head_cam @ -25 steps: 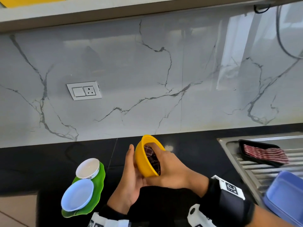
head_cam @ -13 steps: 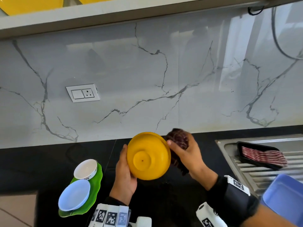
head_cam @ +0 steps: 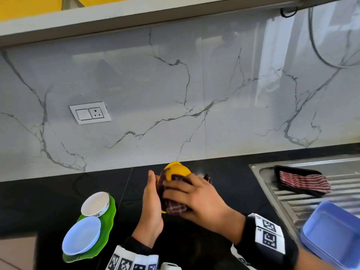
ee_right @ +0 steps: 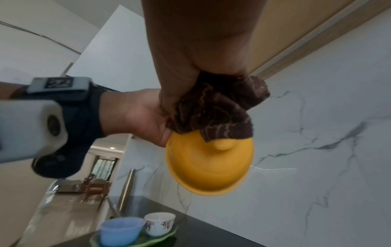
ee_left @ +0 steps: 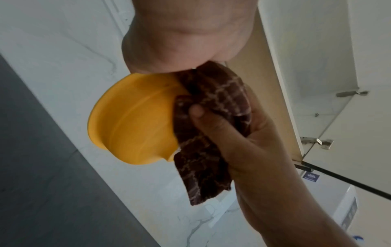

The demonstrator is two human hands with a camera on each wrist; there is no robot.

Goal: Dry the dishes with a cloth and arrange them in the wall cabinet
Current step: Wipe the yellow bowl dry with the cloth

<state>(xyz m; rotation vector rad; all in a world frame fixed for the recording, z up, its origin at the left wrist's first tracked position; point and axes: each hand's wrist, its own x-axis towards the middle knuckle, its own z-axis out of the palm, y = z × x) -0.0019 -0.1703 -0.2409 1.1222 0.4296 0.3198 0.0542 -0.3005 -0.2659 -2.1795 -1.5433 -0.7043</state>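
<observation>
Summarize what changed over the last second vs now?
The right hand took the dark checked cloth out of the yellow bowl and now presses it over the bowl's outside. The bowl turned from opening-toward-camera to mostly covered, still held by the left hand. The white bowl, blue dish and green plate stayed put.

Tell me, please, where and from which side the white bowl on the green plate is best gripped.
Pinch the white bowl at its rim, coming from above: it stands upright, mouth open, on the green plate, with the blue bowl close alongside, so a sideways reach looks cramped.
</observation>
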